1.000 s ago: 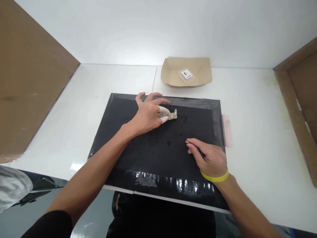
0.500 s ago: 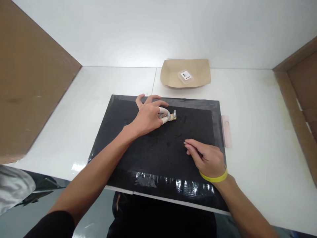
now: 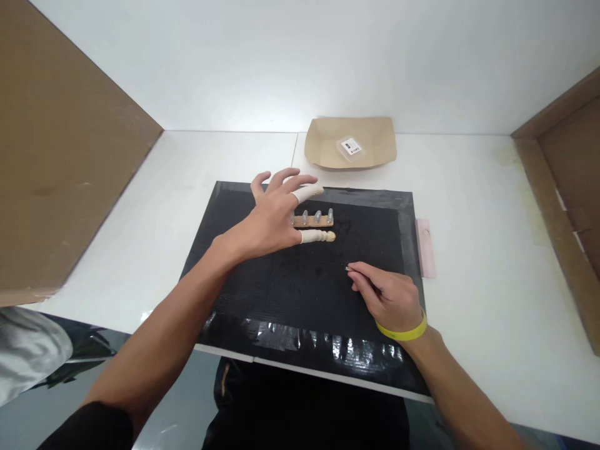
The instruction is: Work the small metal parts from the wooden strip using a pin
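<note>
Head-worn view, forward and down

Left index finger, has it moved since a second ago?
Yes, the left index finger has shifted toward the far edge of the black mat, away from the thumb.

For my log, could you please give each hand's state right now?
Left hand: open, straddling the tan strip.
Right hand: closed, pinching a small metallic object.

Free black mat (image 3: 368,231) right of strip (image 3: 312,221)
</note>
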{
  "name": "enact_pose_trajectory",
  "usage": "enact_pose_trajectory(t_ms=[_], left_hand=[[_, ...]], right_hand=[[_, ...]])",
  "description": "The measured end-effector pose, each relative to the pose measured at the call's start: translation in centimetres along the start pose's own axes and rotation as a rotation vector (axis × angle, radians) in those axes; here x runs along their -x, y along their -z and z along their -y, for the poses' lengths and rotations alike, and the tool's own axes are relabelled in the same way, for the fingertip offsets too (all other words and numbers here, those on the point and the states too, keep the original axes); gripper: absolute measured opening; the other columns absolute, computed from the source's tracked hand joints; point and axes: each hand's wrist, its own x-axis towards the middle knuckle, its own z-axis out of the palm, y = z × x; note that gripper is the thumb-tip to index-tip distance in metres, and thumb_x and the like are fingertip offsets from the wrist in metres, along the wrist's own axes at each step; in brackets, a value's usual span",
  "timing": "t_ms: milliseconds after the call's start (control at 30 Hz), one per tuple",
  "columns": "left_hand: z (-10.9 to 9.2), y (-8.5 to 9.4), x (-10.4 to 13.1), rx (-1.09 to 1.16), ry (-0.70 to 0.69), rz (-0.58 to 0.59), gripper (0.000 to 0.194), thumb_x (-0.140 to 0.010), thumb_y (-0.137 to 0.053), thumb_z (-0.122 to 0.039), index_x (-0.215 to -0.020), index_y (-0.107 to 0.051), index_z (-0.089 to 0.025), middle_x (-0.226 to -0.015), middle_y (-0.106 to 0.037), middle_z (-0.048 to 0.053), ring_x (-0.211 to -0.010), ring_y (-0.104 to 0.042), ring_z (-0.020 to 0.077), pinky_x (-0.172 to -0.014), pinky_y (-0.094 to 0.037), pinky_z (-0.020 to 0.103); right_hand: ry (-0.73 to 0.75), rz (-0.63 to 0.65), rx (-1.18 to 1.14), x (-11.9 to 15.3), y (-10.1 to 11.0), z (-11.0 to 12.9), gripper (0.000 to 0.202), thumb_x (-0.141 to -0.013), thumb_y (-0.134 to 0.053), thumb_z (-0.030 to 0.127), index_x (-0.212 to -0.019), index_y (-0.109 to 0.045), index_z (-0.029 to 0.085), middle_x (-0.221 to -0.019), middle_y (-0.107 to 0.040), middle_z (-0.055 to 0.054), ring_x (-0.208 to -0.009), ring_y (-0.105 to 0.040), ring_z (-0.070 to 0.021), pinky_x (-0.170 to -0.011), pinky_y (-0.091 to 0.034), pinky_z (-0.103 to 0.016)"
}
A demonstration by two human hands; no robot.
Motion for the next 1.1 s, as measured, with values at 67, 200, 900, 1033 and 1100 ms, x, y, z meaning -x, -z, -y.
enact_pose_trajectory(t_ms=[67,200,900,1033,1100], left_hand=[[-1.2,0.8,0.9,0.18,0.026,-0.094,0.063,-0.085,-0.074,-0.065,-0.138,-0.062,-0.032,-0.158,-0.052,0.007,-0.151,-0.038,0.0381,-0.125,-0.019,0.059],[-3.8,1.0,2.7,0.719,0.141,-0.218,0.069,-0.103,-0.015,-0.073,-0.152,-0.046,-0.035,-0.16,-0.051,0.003,-0.147,-0.049,0.0329,-0.111,-0.049,0.052],[-7.6,-1.9,5.7,1.044,0.204,0.036,0.064,-0.104,-0.016,-0.07,-0.16,-0.027,-0.041,-0.164,-0.046,-0.003,-0.15,-0.047,0.0329,-0.107,-0.053,0.051],[-6.6,-1.7,5.8,0.977,0.29,-0.068,0.066,-0.104,-0.022,-0.069,-0.163,-0.017,-0.042,-0.168,-0.04,-0.001,-0.151,-0.045,0.0343,-0.105,-0.055,0.051],[-6.7,-2.2,5.7,0.969,0.289,-0.078,0.065,-0.105,-0.028,-0.066,-0.163,-0.019,-0.04,-0.166,-0.043,0.0,-0.15,-0.046,0.0347,-0.105,-0.055,0.051]], right_hand=[[-0.037,0.005,-0.05,-0.1,0.2,0.2,0.015,-0.098,-0.066,0.016,-0.107,-0.077,0.02,-0.074,-0.078,0.001,-0.057,-0.074,-0.0125,-0.06,-0.062,-0.021],[-0.203,0.011,-0.262,-0.6,0.7,1.3,0.017,-0.102,-0.06,0.016,-0.109,-0.074,0.02,-0.071,-0.075,0.001,-0.048,-0.065,-0.0098,-0.048,-0.056,-0.02],[-0.362,-0.102,-0.917,-1.8,0.6,8.7,0.017,-0.105,-0.059,0.032,-0.095,-0.07,0.025,-0.133,-0.068,-0.007,-0.121,-0.069,-0.0227,-0.103,-0.06,-0.042],[-0.434,-0.188,-1.041,-0.6,0.7,8.9,0.015,-0.105,-0.058,0.035,-0.097,-0.067,0.026,-0.114,-0.075,-0.006,-0.093,-0.077,-0.0192,-0.076,-0.067,-0.034],[-0.372,0.137,-1.176,-0.4,0.5,9.5,0.02,-0.106,-0.056,0.038,-0.096,-0.066,0.025,-0.107,-0.077,-0.006,-0.081,-0.077,-0.0184,-0.069,-0.067,-0.032]])
